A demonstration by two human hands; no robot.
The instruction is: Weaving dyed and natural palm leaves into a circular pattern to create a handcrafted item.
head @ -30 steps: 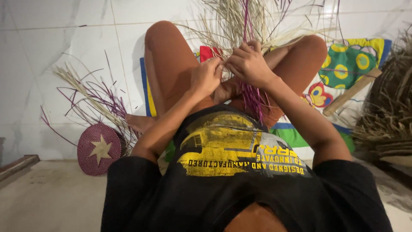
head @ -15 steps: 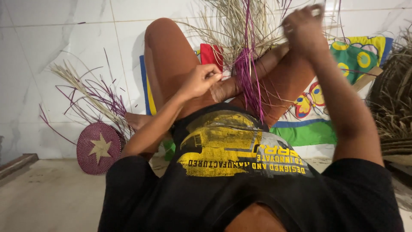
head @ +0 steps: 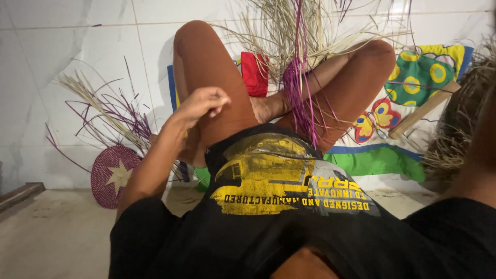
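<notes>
Left hand (head: 202, 103) loosely curled over the left thigh, pinching nothing visible, apart from the weave (head: 297, 85) — that bundle of purple and pale straw propped between the knees, strands fanning upward. Right hand out of frame, so cannot tell its grip. Risky, probably: unheld, could slump sideways or loosen at the woven base — loose strands slipping out, tangling with the straw pile (head: 460, 129) at right. Round purple mat (head: 111, 175) lying on the floor, well apart.

Woven disc (head: 114, 175) left of knees, straw bundle (head: 302, 72) between them, cloth (head: 408, 124) beneath
</notes>
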